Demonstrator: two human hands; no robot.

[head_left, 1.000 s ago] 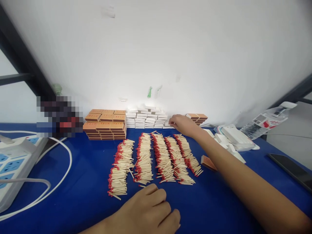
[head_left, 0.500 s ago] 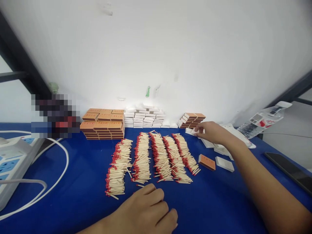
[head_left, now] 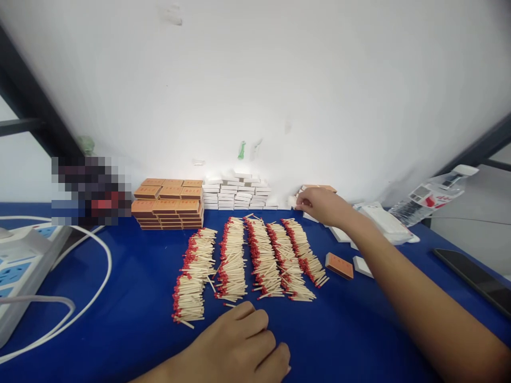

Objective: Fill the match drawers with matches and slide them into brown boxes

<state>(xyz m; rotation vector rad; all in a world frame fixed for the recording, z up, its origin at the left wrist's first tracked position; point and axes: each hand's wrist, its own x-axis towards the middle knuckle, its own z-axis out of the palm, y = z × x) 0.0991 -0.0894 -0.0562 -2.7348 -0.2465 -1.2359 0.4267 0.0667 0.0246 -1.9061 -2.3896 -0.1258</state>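
Note:
My right hand reaches to the small stack of orange matchboxes by the wall, mostly covering it. Its thumb and fingers are pinched on a small white matchbox tray. My left hand rests on the blue table with its fingers curled in a loose fist. I see nothing in it, though its underside is hidden. Beyond it, red-headed matches lie in several long rows. An orange matchbox and a white tray lie right of the rows, the tray partly behind my forearm.
A large stack of orange matchboxes stands at the back left, beside piled white trays. On the left are a power strip and white cables. A plastic bottle, a white packet and a phone lie right.
My right hand has moved left, from the loose white trays to the left end of the small matchbox stack, with a white tray at its fingertips. My left hand has stayed put.

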